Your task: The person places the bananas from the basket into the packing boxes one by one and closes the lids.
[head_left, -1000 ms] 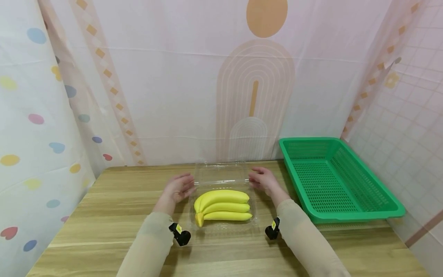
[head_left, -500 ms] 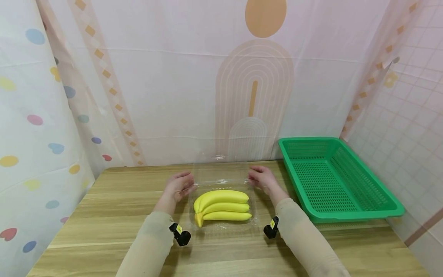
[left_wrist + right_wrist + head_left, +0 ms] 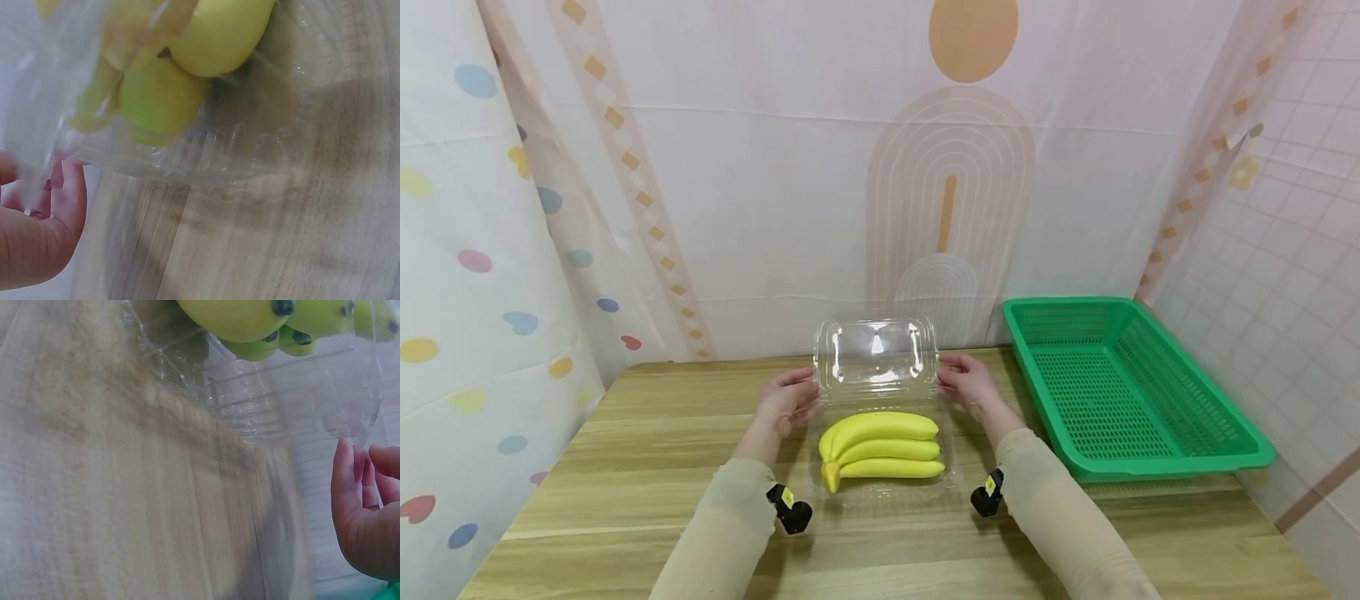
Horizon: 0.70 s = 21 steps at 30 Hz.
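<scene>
A bunch of yellow bananas (image 3: 880, 450) lies in the base of a clear plastic clamshell container (image 3: 895, 493) on the table. Its transparent lid (image 3: 877, 354) stands tilted up at the far side, hinged behind the fruit. My left hand (image 3: 788, 402) pinches the lid's left edge between thumb and fingers. At the opposite edge, my right hand (image 3: 970, 387) pinches the lid the same way. In the right wrist view, the dark banana tips (image 3: 282, 307) show above the container, and the right fingertips (image 3: 344, 450) meet the plastic edge.
A green perforated basket (image 3: 1157, 467) stands on the right of the wooden table (image 3: 625, 467). A patterned curtain (image 3: 760, 208) hangs right behind the table's far edge, with more cloth on both sides. A small black camera sits on each wrist.
The lid has swung up from lying further back, and now leans toward the bananas with its face showing. Both hands have risen very slightly with it; bananas and basket stay put.
</scene>
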Motion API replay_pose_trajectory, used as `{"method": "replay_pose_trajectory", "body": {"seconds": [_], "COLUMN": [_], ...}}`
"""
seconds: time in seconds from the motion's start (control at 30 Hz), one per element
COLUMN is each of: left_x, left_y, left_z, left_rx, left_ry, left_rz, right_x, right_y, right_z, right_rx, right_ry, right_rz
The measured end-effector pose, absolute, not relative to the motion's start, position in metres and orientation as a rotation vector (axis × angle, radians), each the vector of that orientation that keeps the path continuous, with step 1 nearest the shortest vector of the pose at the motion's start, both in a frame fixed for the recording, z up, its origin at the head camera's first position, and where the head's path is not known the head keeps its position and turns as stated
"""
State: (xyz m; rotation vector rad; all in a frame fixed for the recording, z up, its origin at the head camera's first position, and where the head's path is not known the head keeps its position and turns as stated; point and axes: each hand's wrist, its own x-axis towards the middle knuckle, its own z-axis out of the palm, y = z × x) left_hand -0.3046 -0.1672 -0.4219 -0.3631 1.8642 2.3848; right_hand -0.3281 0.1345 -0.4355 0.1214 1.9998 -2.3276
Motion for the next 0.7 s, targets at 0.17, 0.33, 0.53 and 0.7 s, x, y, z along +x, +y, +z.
{"method": "replay_pose_trajectory", "body": {"seconds": [0.17,0.33,0.53,0.7], "left_x": [-0.3044,-0.3043,-0.3047,-0.3053], "left_y": [-0.1680,-0.1673,-0.1671,-0.1680], "left_z": [-0.4222,-0.4213,-0.4236,-0.4256], "left_rx": [-0.351,-0.336,-0.306,-0.275], "left_ry": [1.894,1.925,1.927,1.951], "left_rz": [2.406,2.405,2.432,2.452], "right_x": [-0.3283,-0.3274,-0.3255,-0.3247], "right_y": [0.1344,0.1335,0.1339,0.1332], "right_z": [-0.4354,-0.4346,-0.4331,-0.4307], "right_rx": [0.107,0.094,0.077,0.063], "right_ry": [2.025,2.027,2.026,2.038], "right_rz": [-2.334,-2.354,-2.370,-2.372]}}
